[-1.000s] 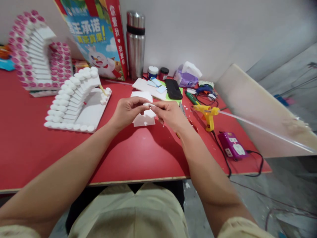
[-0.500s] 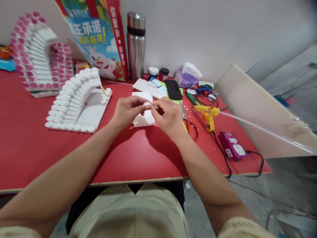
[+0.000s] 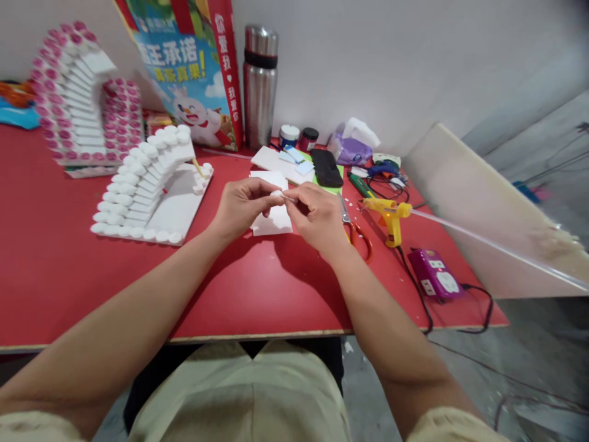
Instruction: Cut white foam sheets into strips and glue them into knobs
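My left hand pinches a small white rounded piece between thumb and fingertips, above folded white paper. Close against it, my right hand is closed in a pinch on a thin pale strip that touches or nearly touches the white piece. What the strip is made of is too small to tell. To the left lies a white curved stair model edged with white rounded discs. Just right of my right hand are scissors with orange handles.
A yellow hot glue gun and a purple power socket box with cables are at right. Behind stand a steel flask, small jars, a black phone and a tissue pack. A pink-dotted stair model stands back left.
The whole view has shifted slightly, so things appear a little further right. Both hands keep the same pinch on the white piece and the strip.
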Demonstrator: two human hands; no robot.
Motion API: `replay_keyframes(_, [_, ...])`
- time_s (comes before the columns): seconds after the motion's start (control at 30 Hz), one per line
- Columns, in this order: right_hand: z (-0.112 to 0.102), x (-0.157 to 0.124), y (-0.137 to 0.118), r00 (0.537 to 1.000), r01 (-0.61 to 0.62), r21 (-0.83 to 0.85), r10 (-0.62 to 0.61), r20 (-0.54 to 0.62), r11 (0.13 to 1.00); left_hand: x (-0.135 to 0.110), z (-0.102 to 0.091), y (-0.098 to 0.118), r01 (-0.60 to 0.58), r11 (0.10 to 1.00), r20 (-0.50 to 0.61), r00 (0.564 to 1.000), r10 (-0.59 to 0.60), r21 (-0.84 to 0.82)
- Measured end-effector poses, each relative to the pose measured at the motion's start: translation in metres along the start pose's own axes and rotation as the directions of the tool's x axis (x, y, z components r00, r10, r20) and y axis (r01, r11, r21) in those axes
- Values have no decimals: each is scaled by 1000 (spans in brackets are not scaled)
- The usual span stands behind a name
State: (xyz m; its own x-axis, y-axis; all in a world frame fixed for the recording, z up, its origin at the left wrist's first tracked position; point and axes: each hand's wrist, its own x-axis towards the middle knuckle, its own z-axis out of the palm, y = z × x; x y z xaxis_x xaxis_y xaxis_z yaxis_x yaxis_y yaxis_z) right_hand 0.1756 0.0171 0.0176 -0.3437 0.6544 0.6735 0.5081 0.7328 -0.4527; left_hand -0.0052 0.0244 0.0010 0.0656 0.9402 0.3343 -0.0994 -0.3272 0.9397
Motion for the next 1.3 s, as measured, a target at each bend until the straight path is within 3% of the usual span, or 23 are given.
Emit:
replay_keyframes(0.3, [-5,2,6,996,-62,141,52,72,988,-4,3,0,-11,1000,32,999,10,17])
replay_keyframes(0.47, [-3,3,5,953,-296,335,255,162,895,-6,3,1,-15,999,80,997,11,51])
replay_keyframes(0.6, [-3,5,3,901,-434,448,377,215,782,-8,0,2,-98,982,132,988,77,163])
replay_keyframes(0.73, [-10,6,2,855,-519,405,458,245,753,-6,-4,4,-204,928,264,957,122,312])
replay_keyframes(0.87, [-14,8,1,851,-524,318,467,242,790,-4,-7,4,-230,893,326,940,101,387])
replay_keyframes(1.0, [-11,7,1,833,-547,230,500,236,805,-4,-6,-1,-161,900,285,957,43,404])
replay_keyframes(1.17, [-9,7,4,819,-569,181,531,219,802,-2,-2,-9,79,991,214,972,-101,108])
replay_keyframes(1.3, [-11,6,5,839,-535,201,487,245,821,-2,0,-7,114,993,196,974,-110,-9])
